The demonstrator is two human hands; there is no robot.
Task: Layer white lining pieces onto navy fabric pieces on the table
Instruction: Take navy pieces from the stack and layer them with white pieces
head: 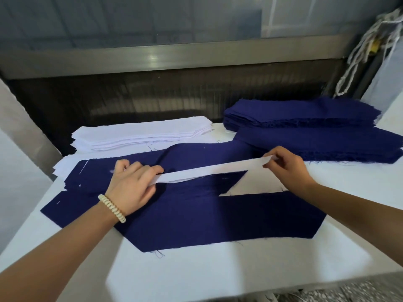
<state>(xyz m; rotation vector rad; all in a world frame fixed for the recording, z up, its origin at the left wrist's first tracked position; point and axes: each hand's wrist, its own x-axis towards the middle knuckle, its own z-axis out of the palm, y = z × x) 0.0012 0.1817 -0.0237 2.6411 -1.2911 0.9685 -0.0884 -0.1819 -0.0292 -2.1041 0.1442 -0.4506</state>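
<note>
From where I stand, the person has one white lining strip [209,170] stretched between both hands, so the step in hand is laying a lining onto navy cloth. The left hand [130,184], a pale coiled band [112,208] at its wrist, has its grip closed on the strip's left end, fingers curled over it and low, near the cloth. The right hand [285,166] pinches the other end between thumb and fingertips and holds it higher, so the strip slopes up to the right and hangs in the air, not yet laid down.

Beneath it on the table [218,269] lie two navy pieces: a farther navy piece [196,153], directly under the strip, and a nearer navy piece [207,221] by the person's forearms. Behind them sits the stack of white lining [141,131], with the navy stacks [316,131] off to the right.

To my eye the next move calls for lowering the right end, squaring the strip to the edge of the farther piece, then letting go with both hands and smoothing it flat. The thin lining looks likely to skew or wrinkle if dropped unevenly.
</note>
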